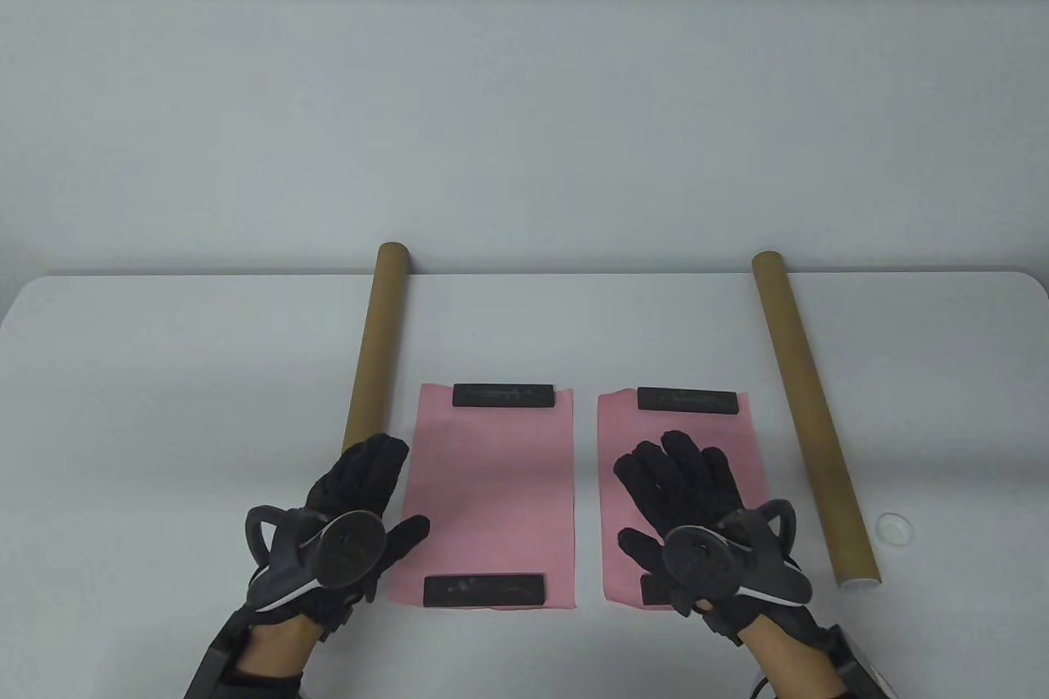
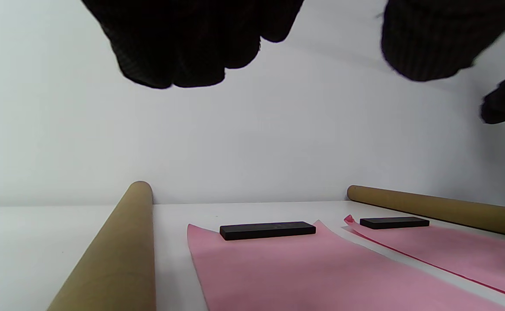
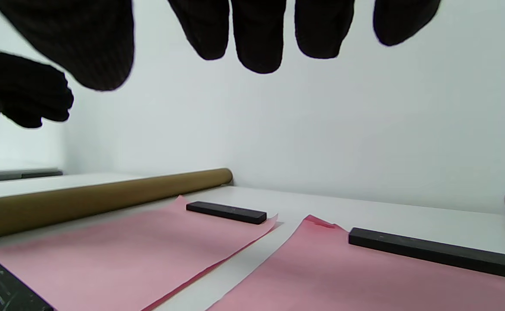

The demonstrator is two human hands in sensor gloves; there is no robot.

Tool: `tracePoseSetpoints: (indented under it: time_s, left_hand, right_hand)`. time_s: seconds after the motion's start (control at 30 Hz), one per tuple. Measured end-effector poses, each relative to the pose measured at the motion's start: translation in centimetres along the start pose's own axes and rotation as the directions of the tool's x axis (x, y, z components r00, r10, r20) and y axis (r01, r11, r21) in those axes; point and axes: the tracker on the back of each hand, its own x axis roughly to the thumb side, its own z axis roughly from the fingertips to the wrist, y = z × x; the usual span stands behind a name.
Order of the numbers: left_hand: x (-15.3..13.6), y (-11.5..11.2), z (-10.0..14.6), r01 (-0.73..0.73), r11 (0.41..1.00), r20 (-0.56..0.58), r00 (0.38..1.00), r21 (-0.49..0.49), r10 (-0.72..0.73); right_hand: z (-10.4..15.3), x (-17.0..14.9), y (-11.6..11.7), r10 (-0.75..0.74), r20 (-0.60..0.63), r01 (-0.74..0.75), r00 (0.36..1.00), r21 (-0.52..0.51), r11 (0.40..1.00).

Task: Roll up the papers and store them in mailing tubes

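Observation:
Two pink papers lie flat side by side, the left paper (image 1: 492, 486) and the right paper (image 1: 610, 428). Black bar weights pin the far edges (image 1: 503, 395) (image 1: 688, 399), and another bar (image 1: 483, 591) pins the left paper's near edge. A brown mailing tube (image 1: 379, 338) lies left of the papers, a second tube (image 1: 807, 412) lies to their right. My left hand (image 1: 361, 502) hovers open beside the left paper, over the left tube's near end. My right hand (image 1: 680, 486) hovers open over the right paper and partly hides its near weight (image 1: 653, 589).
A small clear cap (image 1: 895, 527) lies on the white table (image 1: 164, 404) just right of the right tube's near end. A plain pale wall rises behind the table's far edge. The tubes' far ends reach that edge.

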Motion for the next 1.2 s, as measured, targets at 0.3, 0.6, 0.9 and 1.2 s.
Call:
tracePoseSetpoints:
  time_s: [0.3, 0.6, 0.9, 1.2]
  left_hand:
    - [0.3, -0.1, 0.1, 0.017, 1.0, 0.024, 1.0, -0.026, -0.017]
    - [0.3, -0.5, 0.0, 0.022, 0.998, 0.029, 0.999, -0.051, -0.021]
    - [1.4, -1.3, -0.3, 0.082, 0.992, 0.043, 0.996, -0.101, -0.078]
    - [4.3, -2.1, -1.4, 0.165, 0.967, 0.13, 0.981, -0.196, -0.141]
  right_hand:
    - [-9.4, 3.4, 7.9, 0.074, -0.011, -0.061, 0.997, 0.446, 0.893]
    - [-11.5, 2.6, 12.8, 0.146, -0.087, -0.06, 0.985, 0.628, 0.776]
    - [-12.4, 1.5, 13.1, 0.085, -0.123, 0.013, 0.989, 0.633, 0.774]
    - [-12.5, 1.2, 13.4, 0.071, -0.128, 0.028, 0.989, 0.639, 0.769]
